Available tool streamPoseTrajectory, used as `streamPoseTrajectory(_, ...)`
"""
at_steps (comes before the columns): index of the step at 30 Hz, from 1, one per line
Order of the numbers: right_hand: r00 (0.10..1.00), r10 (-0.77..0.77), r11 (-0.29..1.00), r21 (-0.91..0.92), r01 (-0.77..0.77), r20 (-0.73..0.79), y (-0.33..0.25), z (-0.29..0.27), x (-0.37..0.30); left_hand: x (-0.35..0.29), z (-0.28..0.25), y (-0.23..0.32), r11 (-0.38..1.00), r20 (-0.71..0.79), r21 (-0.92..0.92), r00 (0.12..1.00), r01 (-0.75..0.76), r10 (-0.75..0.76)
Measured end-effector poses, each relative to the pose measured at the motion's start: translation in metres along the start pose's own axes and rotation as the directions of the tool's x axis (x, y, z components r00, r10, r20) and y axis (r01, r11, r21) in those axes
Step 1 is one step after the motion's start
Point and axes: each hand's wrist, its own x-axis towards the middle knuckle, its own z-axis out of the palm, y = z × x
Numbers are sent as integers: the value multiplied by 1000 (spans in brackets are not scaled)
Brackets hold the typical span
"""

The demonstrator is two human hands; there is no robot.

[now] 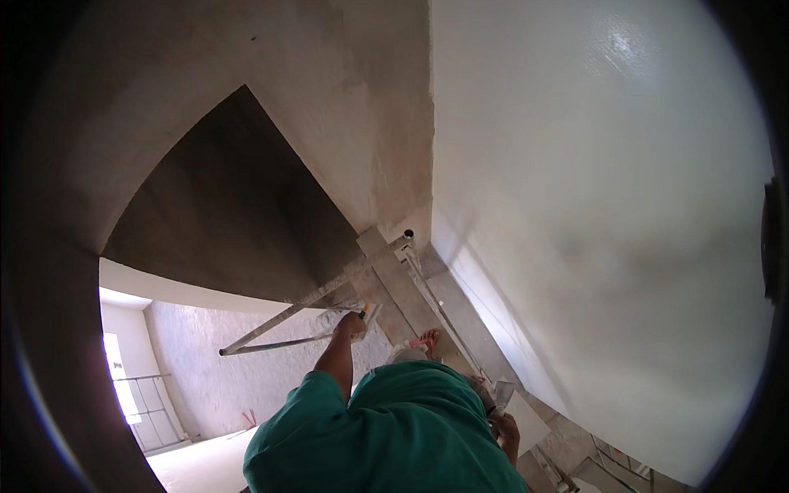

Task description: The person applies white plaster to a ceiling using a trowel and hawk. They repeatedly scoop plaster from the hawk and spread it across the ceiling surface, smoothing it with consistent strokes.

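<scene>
My left hand (pixel 352 326), at the end of a bent arm, is closed around a flat-bladed tool (pixel 374 315). The tool has a pale blade and a handle with yellow and dark parts; its exact kind is hard to make out. Low on the right, beside my green shirt (pixel 411 427), my right hand (pixel 504 428) is closed on a putty knife (pixel 503 393) with a broad grey blade pointing upward. Part of that hand is hidden by my body. A pale flat panel (pixel 526 421) shows just beyond it.
Beneath me are scaffold planks (pixel 399 308), with my sandalled foot (pixel 427 338) on them. Metal scaffold tubes (pixel 279 327) frame both sides, with a drop to a lower floor (pixel 218 370) at left. A smooth white wall (pixel 592 246) rises on the right; bare plaster (pixel 353 99) lies ahead.
</scene>
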Motion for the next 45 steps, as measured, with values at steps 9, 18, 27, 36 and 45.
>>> streamPoseTrajectory(9,996,-69,989,-123,77,65,-46,10,14,16,1,-26,996,58,1,994,93,-93)
streamPoseTrajectory(18,998,-31,980,-195,41,57,-66,6,14,-28,28,-25,989,5,-147,999,32,-31)
streamPoseTrajectory(27,999,-38,997,-63,40,30,-24,-51,36,-86,74,-39,974,41,-120,981,194,-191)
streamPoseTrajectory(36,984,-14,1000,-5,13,-177,21,-86,48,-101,108,-55,965,16,-119,972,236,-235)
streamPoseTrajectory(45,963,1,997,-70,-21,-271,27,-111,46,-112,128,-63,959,-64,-183,971,214,-229)
